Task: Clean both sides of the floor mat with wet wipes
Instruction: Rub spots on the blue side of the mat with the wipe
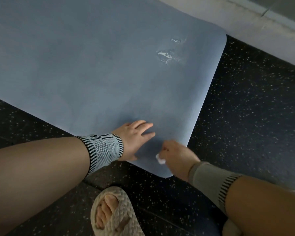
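Blue mat (95, 68) lies flat on dark speckled floor (245, 108), near corner under your hands. Left hand (134, 138) flat on mat, fingers straight and spread: keep pressing so corner can't slide. Right hand (175, 157), fingers clamped on small white wipe (160, 159). Work overlapping strokes outward off edge. White scuff (167, 56) farther up likely needs firmer rubbing. Underside not yet visible.

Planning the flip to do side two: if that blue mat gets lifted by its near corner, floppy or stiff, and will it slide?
Probably floppy: the blue mat looks thin and lies flat on the speckled floor, so a lifted corner would likely peel and drape. It may slide when wiped: the left hand rests flat on it while the right hand holds the wipe.
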Action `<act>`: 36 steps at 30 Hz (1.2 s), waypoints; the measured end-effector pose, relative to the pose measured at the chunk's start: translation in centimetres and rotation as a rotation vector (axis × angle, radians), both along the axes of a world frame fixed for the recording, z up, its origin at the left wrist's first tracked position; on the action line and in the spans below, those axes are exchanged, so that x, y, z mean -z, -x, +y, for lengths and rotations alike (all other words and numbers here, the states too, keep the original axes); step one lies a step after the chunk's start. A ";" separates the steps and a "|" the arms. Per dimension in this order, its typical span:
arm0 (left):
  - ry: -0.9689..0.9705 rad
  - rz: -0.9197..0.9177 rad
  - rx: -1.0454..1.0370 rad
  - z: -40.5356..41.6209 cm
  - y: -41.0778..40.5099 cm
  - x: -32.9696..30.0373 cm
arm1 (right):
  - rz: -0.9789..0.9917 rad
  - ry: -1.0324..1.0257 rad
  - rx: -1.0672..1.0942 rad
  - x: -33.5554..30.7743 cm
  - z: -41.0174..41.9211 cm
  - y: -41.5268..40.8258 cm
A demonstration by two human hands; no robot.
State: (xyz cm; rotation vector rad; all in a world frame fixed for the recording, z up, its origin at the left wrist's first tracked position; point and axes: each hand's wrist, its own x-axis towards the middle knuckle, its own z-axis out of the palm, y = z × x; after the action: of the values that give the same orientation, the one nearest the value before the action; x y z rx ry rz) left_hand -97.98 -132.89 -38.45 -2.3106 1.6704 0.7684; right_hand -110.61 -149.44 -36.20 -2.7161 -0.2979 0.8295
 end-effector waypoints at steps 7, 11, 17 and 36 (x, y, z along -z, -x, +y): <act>-0.052 -0.028 -0.081 0.9 -1.2 -0.4 | -0.001 0.089 -0.250 -0.4 -2.5 0.5; -0.071 -0.030 -0.082 1.0 -1.4 -0.5 | -0.014 0.090 -0.307 0.0 -1.2 0.1; -0.064 -0.044 -0.133 1.6 -1.9 -0.6 | 0.069 0.043 -0.411 -0.1 -2.3 1.3; -0.073 -0.005 -0.359 3.3 -5.0 -1.3 | -0.052 -0.167 -0.137 1.3 6.8 -5.8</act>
State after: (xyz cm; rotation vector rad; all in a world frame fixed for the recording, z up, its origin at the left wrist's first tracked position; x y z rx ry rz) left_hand -92.93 -129.63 -37.11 -2.5892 1.2151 0.8699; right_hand -104.83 -142.66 -37.55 -2.5864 -0.5451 0.7343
